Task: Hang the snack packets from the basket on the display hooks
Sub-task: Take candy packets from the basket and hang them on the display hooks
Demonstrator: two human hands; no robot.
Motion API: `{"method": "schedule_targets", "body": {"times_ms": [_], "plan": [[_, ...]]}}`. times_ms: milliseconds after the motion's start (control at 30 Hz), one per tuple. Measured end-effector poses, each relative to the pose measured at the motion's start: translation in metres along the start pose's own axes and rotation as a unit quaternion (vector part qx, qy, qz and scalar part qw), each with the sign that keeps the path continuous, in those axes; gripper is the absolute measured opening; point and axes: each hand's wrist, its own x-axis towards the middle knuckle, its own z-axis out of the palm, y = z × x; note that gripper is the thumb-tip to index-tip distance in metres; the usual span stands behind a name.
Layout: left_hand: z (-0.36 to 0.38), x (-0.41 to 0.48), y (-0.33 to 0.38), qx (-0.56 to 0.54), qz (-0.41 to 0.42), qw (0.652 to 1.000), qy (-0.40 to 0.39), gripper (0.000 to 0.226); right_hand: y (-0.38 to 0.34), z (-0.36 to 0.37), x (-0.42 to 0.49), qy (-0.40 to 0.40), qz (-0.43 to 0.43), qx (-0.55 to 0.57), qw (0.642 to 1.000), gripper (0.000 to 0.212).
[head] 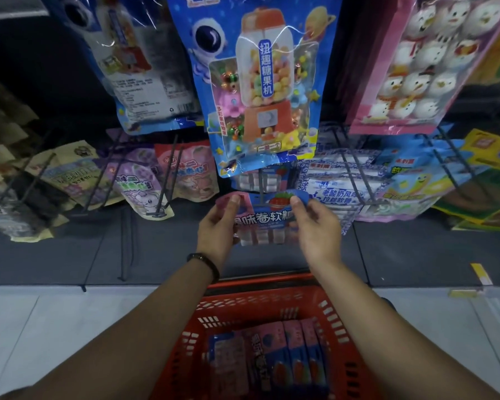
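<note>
I hold a blue and pink snack packet (264, 219) with a strawberry picture in both hands, just in front of a display hook (261, 187). My left hand (218, 226) pinches its top left corner and my right hand (315, 223) pinches its top right corner. The packet's top edge is level with the hook's tip. More packets of the same kind hang behind on that hook. A red basket (272, 301) stands on the floor below my arms, with several similar packets (272, 356) inside.
A large blue candy-machine bag (260, 82) hangs right above the hook. A pink snowman pack (416, 64) hangs at the upper right. Purple and pink bags (145, 180) hang on hooks to the left, white-blue bags (338, 180) to the right. Pale floor tiles lie below.
</note>
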Motion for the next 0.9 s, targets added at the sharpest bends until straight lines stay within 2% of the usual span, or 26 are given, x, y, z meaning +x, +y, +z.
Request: {"method": "schedule_targets", "body": {"times_ms": [333, 400, 467, 500, 567, 633, 733, 833, 867, 900], "plan": [[0.006, 0.015, -0.005, -0.011, -0.018, 1.0, 0.002, 0.046, 0.003, 0.003, 0.008, 0.008, 0.026, 0.003, 1.0, 0.078], [0.008, 0.02, -0.004, -0.016, -0.02, 1.0, 0.008, 0.036, 0.006, 0.005, 0.009, 0.0, 0.038, 0.006, 0.999, 0.056], [0.009, 0.026, -0.002, -0.028, -0.023, 0.999, 0.027, 0.03, 0.009, 0.006, 0.011, -0.011, 0.028, -0.002, 1.0, 0.019], [0.011, 0.029, -0.002, -0.03, -0.026, 0.998, 0.038, 0.035, 0.012, 0.006, 0.011, -0.016, 0.022, -0.009, 1.0, 0.019], [0.012, 0.035, 0.0, -0.028, -0.025, 0.998, 0.048, 0.049, 0.015, 0.008, 0.01, -0.043, 0.025, -0.007, 0.999, 0.046], [0.013, 0.042, -0.001, -0.021, -0.013, 0.999, 0.047, 0.052, 0.017, 0.009, 0.007, -0.057, 0.035, -0.008, 0.998, 0.057], [0.015, 0.048, 0.002, -0.007, -0.01, 0.999, 0.038, 0.051, 0.021, 0.008, 0.003, -0.056, 0.037, -0.052, 0.996, 0.055], [0.018, 0.05, 0.007, -0.006, -0.011, 0.999, 0.042, 0.017, 0.023, 0.009, -0.002, -0.067, 0.032, -0.086, 0.993, 0.045], [0.018, 0.048, 0.008, -0.008, -0.012, 0.999, 0.049, 0.016, 0.023, 0.009, -0.004, -0.079, 0.032, -0.098, 0.992, 0.042], [0.018, 0.048, 0.008, -0.007, -0.013, 0.999, 0.052, 0.029, 0.023, 0.008, -0.007, -0.093, 0.03, -0.113, 0.989, 0.038]]}}
